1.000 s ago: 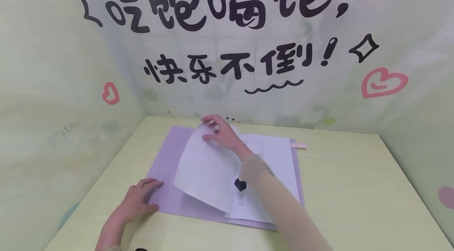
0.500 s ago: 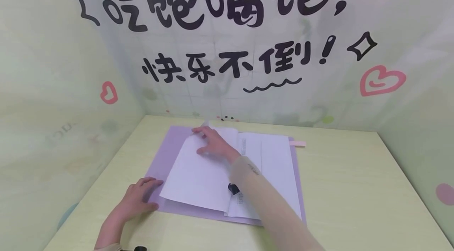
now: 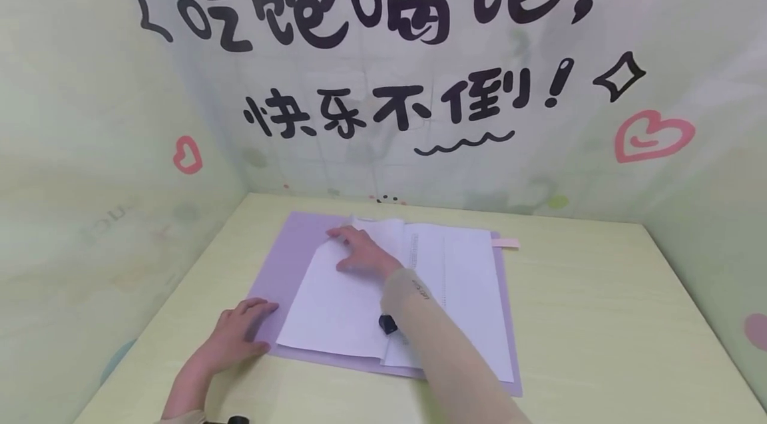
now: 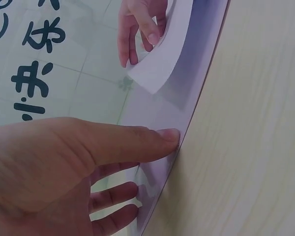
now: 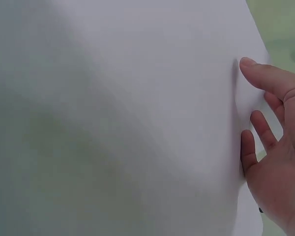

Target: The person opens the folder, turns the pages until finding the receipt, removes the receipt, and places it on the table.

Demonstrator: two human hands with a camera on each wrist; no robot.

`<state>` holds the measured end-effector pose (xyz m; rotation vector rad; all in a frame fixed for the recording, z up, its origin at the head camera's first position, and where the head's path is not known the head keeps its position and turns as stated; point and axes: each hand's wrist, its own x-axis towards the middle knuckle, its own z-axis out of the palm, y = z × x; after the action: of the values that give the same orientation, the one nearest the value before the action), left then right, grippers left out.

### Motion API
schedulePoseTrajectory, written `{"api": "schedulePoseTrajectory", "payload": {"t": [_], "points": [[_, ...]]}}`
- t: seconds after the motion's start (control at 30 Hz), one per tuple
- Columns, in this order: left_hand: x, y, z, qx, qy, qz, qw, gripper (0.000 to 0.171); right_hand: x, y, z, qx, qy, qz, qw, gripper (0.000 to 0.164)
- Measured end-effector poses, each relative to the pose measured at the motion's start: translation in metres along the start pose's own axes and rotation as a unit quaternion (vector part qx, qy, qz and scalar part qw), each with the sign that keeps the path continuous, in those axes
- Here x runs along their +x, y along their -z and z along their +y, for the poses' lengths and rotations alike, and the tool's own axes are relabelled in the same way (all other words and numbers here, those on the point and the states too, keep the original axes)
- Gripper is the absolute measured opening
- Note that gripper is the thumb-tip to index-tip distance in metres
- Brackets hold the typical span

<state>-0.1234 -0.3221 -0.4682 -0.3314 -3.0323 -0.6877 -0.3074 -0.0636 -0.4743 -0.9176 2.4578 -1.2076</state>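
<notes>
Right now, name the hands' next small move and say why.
Probably have the right hand ease the left page down flat: in the left wrist view its edge curls up above the purple folder, while the left hand rests on the folder's edge.

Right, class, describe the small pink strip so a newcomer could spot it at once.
On the pale table lies an open purple folder with white pages. Near its far right corner, the pink strip juts past the edge; its colour sets it apart from both.
</notes>
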Motion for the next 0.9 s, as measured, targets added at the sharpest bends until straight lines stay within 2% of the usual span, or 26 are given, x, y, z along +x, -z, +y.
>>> {"api": "schedulePoseTrajectory", "payload": {"t": [0.1,0.3,0.4,0.63,0.77,0.9], "points": [[-0.0004,-0.0002,0.0014,0.002,0.005,-0.008,1.0,0.064,-0.0012,-0.0025,-0.0005,-0.019,-0.014,-0.006,1.0,0.075],[-0.0017,0.0009,0.0023,0.002,0.015,-0.013,0.9998,0.063,-0.0004,-0.0071,-0.0018,-0.102,-0.026,-0.029,0.994,0.081],[-0.0017,0.0021,0.0025,-0.001,0.017,-0.015,0.9997,0.064,0.0006,-0.0072,-0.0016,-0.134,-0.031,-0.035,0.99,0.077],[-0.0011,0.0024,0.0024,-0.004,0.012,-0.012,0.9998,0.063,-0.0015,-0.0003,-0.005,-0.244,-0.029,-0.063,0.967,0.056],[0.0009,0.003,0.0035,-0.004,0.013,-0.018,0.9998,0.063,-0.0009,0.0003,-0.0031,-0.249,-0.031,-0.08,0.965,0.054],[0.0034,0.0055,0.0039,-0.021,0.019,-0.012,0.9995,0.053,-0.0012,0.0018,-0.0018,-0.254,-0.034,-0.087,0.963,0.054]]}}
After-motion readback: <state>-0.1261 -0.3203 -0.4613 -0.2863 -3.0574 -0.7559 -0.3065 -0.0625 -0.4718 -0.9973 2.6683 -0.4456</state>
